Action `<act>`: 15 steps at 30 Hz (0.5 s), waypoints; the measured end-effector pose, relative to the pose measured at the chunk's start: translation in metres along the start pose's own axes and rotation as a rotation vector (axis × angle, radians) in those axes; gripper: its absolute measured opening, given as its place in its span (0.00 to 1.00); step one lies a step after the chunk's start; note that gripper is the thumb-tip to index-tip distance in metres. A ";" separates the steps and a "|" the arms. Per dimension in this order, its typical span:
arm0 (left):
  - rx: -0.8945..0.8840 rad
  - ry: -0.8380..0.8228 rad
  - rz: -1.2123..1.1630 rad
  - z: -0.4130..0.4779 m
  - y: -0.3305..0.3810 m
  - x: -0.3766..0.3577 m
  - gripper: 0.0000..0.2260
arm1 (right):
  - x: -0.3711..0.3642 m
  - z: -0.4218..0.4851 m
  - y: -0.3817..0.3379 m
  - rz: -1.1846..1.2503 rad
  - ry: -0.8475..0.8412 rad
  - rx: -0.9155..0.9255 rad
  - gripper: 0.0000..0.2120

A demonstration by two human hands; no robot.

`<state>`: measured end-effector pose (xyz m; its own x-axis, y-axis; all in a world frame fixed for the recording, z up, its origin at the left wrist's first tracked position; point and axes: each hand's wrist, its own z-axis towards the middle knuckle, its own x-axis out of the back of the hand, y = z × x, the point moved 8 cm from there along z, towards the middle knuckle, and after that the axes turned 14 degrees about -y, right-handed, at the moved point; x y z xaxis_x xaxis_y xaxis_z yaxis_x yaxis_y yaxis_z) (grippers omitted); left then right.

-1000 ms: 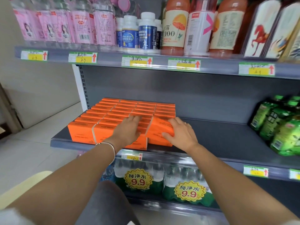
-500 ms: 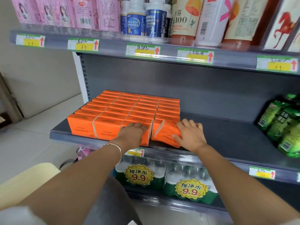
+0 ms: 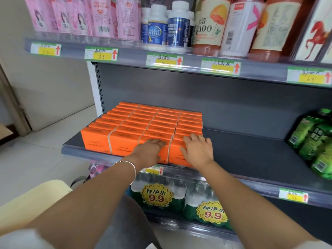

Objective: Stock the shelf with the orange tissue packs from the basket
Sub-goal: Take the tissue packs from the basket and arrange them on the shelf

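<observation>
Left hand, right hand flat on orange tissue packs, print apparently COTTON TISSUE

Both bare arms stretched forward, the left hand and right hand lay palm-down side by side, fingers extended

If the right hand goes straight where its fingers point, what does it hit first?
The right hand rests on the front orange tissue pack, fingers pointing back. It would likely skim the packs behind, then meet the shelf's back wall.
</observation>
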<state>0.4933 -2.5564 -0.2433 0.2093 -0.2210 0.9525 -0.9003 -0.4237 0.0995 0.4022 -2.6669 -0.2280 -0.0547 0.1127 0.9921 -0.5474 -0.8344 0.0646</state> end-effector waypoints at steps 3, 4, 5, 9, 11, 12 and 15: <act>0.022 0.106 0.005 -0.017 -0.009 0.017 0.25 | 0.012 0.004 -0.024 0.066 -0.010 0.087 0.17; 0.036 0.136 -0.001 -0.024 -0.017 0.022 0.24 | 0.015 0.005 -0.038 0.074 -0.015 0.137 0.17; 0.051 0.163 -0.003 -0.033 -0.026 0.026 0.23 | 0.018 0.006 -0.053 0.076 -0.022 0.184 0.17; 0.142 0.269 0.048 -0.081 -0.081 0.037 0.19 | 0.029 0.012 -0.117 0.095 -0.029 0.327 0.17; 0.213 0.302 0.074 -0.111 -0.119 0.034 0.18 | 0.035 0.014 -0.154 0.110 -0.021 0.410 0.17; 0.260 0.308 0.087 -0.128 -0.141 0.028 0.17 | 0.036 0.015 -0.174 0.116 -0.022 0.452 0.16; 0.426 0.277 0.095 -0.185 -0.213 -0.005 0.16 | 0.031 0.015 -0.235 0.133 -0.063 0.574 0.16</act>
<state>0.6129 -2.3023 -0.2159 -0.0271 -0.0597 0.9978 -0.6627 -0.7462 -0.0626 0.5419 -2.4756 -0.2108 -0.0330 -0.0305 0.9990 0.0014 -0.9995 -0.0305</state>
